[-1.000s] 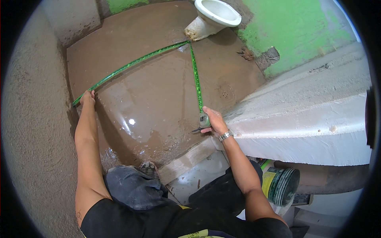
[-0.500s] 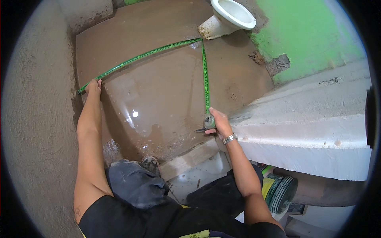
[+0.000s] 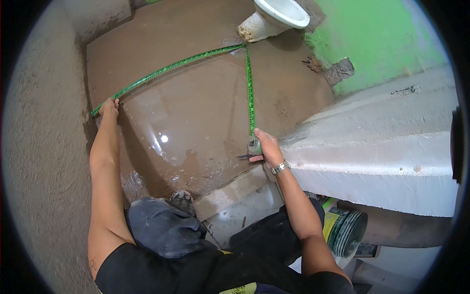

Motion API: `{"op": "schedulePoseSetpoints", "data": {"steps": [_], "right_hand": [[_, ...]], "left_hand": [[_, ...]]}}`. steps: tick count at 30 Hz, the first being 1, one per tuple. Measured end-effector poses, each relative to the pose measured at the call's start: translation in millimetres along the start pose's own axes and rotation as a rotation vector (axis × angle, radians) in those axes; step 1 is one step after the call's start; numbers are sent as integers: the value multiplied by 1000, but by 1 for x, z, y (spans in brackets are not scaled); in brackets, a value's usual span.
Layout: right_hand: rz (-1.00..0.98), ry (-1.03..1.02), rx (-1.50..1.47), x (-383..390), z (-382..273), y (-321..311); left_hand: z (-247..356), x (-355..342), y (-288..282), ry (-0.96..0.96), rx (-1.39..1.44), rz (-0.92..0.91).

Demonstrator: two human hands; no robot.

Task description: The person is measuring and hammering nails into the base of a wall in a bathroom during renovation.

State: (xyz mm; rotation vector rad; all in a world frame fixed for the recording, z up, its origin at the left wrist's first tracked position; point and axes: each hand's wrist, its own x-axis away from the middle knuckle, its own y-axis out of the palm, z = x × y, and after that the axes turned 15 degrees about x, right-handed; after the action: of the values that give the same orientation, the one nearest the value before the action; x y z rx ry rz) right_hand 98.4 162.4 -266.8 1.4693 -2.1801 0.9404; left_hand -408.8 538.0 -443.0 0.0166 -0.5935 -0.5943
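A green tape measure blade runs from the left wall across the wet brown floor, folds sharply by the toilet base, and comes back toward me. My left hand pinches the blade close to its end, which reaches the foot of the left wall. In my right hand is the tape measure case, held low over the floor near the doorway's edge. A thin dark tool sticks out to the left from under that hand; its kind cannot be made out.
A white toilet stands at the far side, its base dirty. Rough plaster covers the left wall; a green wall rises at right beside a white ledge. Nested buckets lie behind my right arm. A pale sill edges the floor.
The view has shifted slightly, so the scene sits a little further left. Both hands keep their hold on the tape measure, and its folded shape looks the same.
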Motion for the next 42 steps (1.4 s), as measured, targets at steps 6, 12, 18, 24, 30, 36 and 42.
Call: {"op": "schedulePoseSetpoints", "data": {"steps": [6, 12, 18, 24, 30, 36, 42], "right_hand": [[-34, 27, 30, 3, 0, -9], [-58, 45, 33, 5, -3, -13], [-46, 27, 30, 5, -3, -12], [-40, 36, 14, 7, -5, -7], [-32, 40, 21, 5, -2, -12], [-16, 33, 30, 0, 1, -13], [-87, 27, 50, 3, -6, -4]], "left_hand": [[-10, 16, 6, -38, 2, 18], [-15, 15, 3, -16, -29, -22], [-13, 13, 6, -28, 1, -7], [-3, 12, 1, -30, -2, -5], [-8, 23, 7, -27, -17, 26], [-12, 18, 8, -33, 22, 22], [-5, 1, -4, -1, 71, 8]]}}
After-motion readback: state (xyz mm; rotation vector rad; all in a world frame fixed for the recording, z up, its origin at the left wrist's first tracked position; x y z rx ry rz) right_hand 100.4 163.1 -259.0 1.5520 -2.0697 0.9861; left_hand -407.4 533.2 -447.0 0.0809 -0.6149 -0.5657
